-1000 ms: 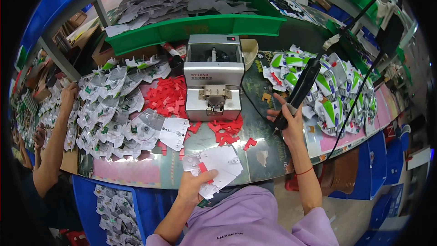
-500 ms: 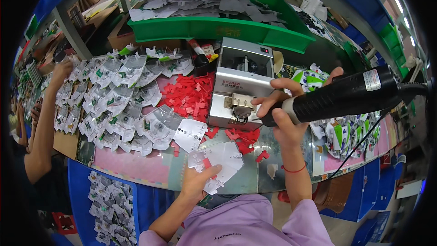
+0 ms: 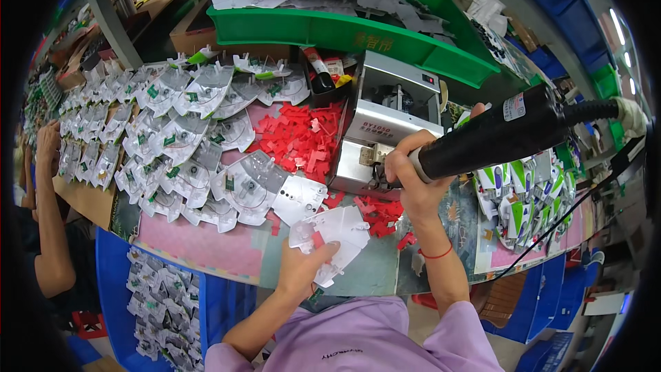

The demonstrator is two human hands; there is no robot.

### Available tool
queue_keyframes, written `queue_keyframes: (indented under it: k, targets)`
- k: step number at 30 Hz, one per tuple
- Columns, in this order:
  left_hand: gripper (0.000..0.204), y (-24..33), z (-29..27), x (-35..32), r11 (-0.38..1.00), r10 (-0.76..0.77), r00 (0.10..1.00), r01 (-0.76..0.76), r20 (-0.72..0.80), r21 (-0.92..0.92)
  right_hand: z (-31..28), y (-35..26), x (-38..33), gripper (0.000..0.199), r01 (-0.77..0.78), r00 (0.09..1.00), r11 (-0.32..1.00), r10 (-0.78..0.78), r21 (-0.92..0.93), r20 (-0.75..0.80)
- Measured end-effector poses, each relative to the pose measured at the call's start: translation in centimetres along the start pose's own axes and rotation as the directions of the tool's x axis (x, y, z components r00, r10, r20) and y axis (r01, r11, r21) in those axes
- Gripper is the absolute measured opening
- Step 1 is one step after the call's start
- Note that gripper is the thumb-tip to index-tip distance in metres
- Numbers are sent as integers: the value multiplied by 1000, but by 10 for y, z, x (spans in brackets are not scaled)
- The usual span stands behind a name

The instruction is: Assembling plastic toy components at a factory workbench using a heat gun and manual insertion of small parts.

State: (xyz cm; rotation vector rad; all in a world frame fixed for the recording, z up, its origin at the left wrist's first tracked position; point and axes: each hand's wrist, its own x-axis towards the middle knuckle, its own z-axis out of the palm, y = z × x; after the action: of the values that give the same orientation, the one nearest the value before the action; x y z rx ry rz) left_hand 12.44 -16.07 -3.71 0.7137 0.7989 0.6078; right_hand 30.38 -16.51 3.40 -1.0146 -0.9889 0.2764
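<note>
My left hand [image 3: 301,267] grips a white plastic shell [image 3: 350,235] over the front of the table, its thumb lying across the top. Under that thumb a small red plastic piece [image 3: 317,238] rests on the shell. My right hand [image 3: 421,193] is wrapped round the front end of a black electric screwdriver [image 3: 492,136], which slants down to the left. The screwdriver's tip is at the front of a silver screw feeder [image 3: 385,120]; my fingers hide whether it touches. Beside the shell lies a flat white plate with small holes [image 3: 299,200].
Red plastic pieces [image 3: 299,139] are heaped left of the feeder. Rows of clear-white shells with circuit boards [image 3: 182,134] cover the left side. White-green housings [image 3: 523,196] are stacked at right, near a dark cable. Behind stands a green bin [image 3: 303,31]; another person's arm [image 3: 51,213] is far left.
My right hand has brought the screwdriver left toward the feeder's front, with its fingers closed further round it. The whole view has shifted slightly. My left hand keeps the shell.
</note>
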Motion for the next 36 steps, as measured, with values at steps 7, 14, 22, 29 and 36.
queue_keyframes:
  k: [7, 14, 22, 29, 36]
  targets:
    - [43, 2, -3, 2, 995, -71, 997, 69, 22, 76, -2, -20, -23, 16, -263, 948, 961, 242, 82, 204]
    - [30, 12, 11, -5, 998, -55, 998, 55, 20, 15, -4, -22, -36, 17, -245, 919, 945, 156, 217, 362]
    - [36, 23, 14, -8, 985, -172, 984, 171, 56, 22, -12, -27, -46, 16, -346, 885, 888, 201, 305, 419]
    - [37, 42, 19, -11, 971, -235, 961, 227, 144, 68, -17, -47, -35, 19, -306, 793, 942, 171, 140, 585]
    - [40, 30, 11, -5, 972, -204, 967, 182, 155, 147, -10, -38, -26, 19, -85, 877, 942, -84, 325, 472]
